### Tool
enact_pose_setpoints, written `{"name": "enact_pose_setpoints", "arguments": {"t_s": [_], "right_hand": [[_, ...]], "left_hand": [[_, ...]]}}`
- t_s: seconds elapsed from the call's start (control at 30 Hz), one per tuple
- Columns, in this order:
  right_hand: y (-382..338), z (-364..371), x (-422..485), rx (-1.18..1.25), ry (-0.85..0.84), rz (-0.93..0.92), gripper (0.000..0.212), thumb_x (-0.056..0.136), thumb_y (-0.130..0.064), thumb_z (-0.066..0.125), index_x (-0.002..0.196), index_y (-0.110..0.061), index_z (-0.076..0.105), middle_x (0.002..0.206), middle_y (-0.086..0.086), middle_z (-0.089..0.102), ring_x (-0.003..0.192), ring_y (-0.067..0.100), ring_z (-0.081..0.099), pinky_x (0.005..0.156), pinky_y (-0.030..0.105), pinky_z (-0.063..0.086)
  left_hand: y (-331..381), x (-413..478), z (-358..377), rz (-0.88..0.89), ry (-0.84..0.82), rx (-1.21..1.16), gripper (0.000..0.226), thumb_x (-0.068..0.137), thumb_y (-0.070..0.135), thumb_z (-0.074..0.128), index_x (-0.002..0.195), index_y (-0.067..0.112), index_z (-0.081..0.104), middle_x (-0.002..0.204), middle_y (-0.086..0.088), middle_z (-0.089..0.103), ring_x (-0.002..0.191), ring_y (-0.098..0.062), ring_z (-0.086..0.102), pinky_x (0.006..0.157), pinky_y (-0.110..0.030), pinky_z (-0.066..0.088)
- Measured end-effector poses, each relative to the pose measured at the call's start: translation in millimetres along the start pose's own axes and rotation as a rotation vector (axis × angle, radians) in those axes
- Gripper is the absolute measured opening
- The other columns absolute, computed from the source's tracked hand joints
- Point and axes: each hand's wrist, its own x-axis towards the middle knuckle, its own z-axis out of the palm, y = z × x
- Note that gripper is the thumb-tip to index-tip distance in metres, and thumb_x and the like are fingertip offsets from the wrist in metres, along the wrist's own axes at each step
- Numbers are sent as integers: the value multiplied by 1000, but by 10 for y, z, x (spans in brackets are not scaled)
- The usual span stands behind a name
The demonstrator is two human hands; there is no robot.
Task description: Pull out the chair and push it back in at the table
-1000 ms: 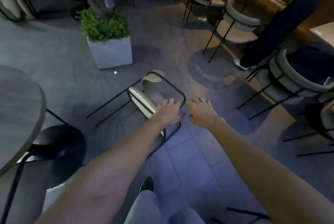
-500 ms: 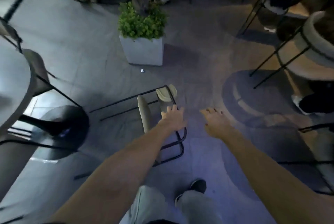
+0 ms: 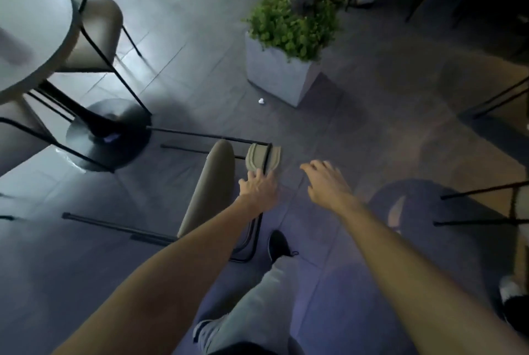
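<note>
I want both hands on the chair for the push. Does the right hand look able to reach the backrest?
Probably yes. The right hand hovers open just right of the backrest, with only bare floor between them; the left hand touches the near end, leaving the rest free.
</note>
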Motion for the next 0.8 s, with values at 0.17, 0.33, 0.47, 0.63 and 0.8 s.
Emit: {"name": "enact_pose_setpoints", "arguments": {"t_s": [0.17,0.33,0.47,0.63,0.8], "right_hand": [[314,-102,679,-92,-55,-183,59,86,-18,58,143,-20,41,134,8,49,122,31,46,98,43,42],[456,-227,1209,-199,-72,-380,55,83,-15,61,135,-17,45,131,9,50,118,33,48,96,44,43],[438,-161,1639,-250,-108,-520,60,83,-16,64,139,-17,42,135,10,48,120,34,47,98,45,42],[296,231,2144,-347,-146,-736,63,85,-16,63,143,-18,39,139,10,44,122,33,45,99,44,42],[279,863,2572,-493,-143,-930,64,89,-12,57,149,-14,32,143,12,41,126,32,44,98,43,43]], "left_hand": [[137,449,-63,-143,51,-65,51,93,44,49,137,19,39,139,-12,38,130,-38,37,99,-55,37],[303,784,0,-308,150,-101,50,94,47,46,136,21,42,141,-12,40,130,-37,38,97,-51,37],[409,945,123,-425,176,-149,51,92,45,47,137,21,42,136,-13,43,123,-35,43,94,-48,37],[397,1271,411,-590,183,-221,52,91,41,53,139,22,42,139,-12,43,121,-34,45,95,-47,38],[346,1695,926,-722,246,-221,64,92,52,54,146,22,36,151,-15,35,136,-36,31,103,-48,33]]}}
